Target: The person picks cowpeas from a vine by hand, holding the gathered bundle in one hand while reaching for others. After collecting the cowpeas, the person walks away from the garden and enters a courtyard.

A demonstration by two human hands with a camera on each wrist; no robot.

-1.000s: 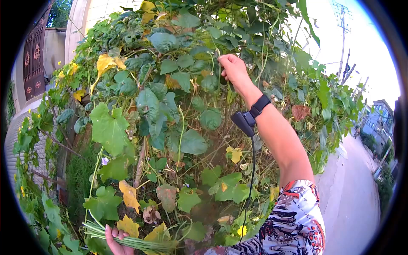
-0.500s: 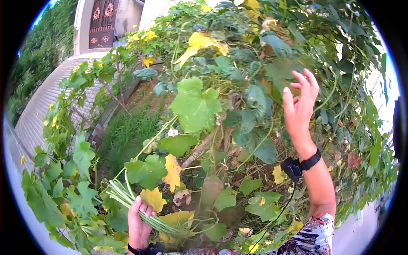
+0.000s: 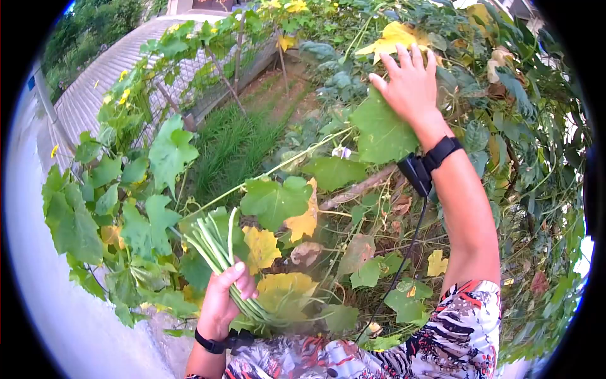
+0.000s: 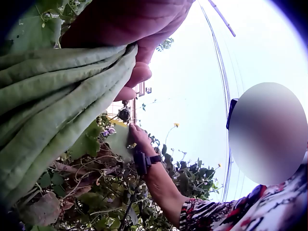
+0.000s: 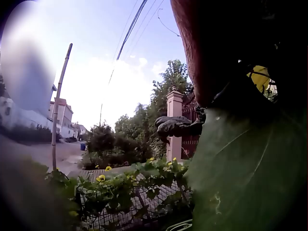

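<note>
In the head view my left hand grips a bunch of long green beans, their ends fanning out above the thumb. Close up in the left wrist view, the beans run out from under the curled fingers. My right hand is raised with fingers spread and holds nothing. It overlaps the top of a large green leaf, fingertips right at a yellow leaf. That broad leaf fills the lower right of the right wrist view, below the dark underside of the hand.
Dense vines climb on the right. A thin stem slants across the middle. Wooden stakes and a mesh fence border a grassy patch. Paved ground lies at left. A cable hangs from the right wrist camera.
My right hand has left the high vine, its fingers opening, and come over to the large leaf. The head view has swung left and down. My left hand still holds the beans, now tilted more upright.
</note>
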